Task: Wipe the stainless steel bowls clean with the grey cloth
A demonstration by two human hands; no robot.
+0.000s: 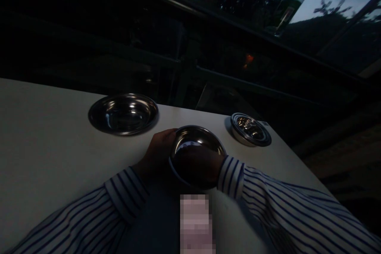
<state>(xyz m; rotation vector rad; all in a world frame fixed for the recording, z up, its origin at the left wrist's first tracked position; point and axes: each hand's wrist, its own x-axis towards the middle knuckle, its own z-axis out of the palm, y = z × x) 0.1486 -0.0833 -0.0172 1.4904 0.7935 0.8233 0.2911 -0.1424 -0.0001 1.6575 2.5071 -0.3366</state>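
Curled around the left rim of the round shiny steel bowl (198,141) at frame centre, my left hand (159,149) grips it. My right hand (204,166) lies over the bowl's near side, too dark for me to tell its grip. On the white table (44,147), a wide shallow steel dish (123,113) sits at centre left and a small steel bowl (250,129) at centre right. At upper right, the clear glass bottle (293,0) has a label I cannot read.

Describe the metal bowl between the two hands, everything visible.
The metal bowl is round and shiny, and looks like polished steel, its inside reflecting dim light. It sits over the near middle of the white table, seemingly tipped toward the wearer. The left hand grips its left rim; the right hand, dark in shadow, covers its near side.
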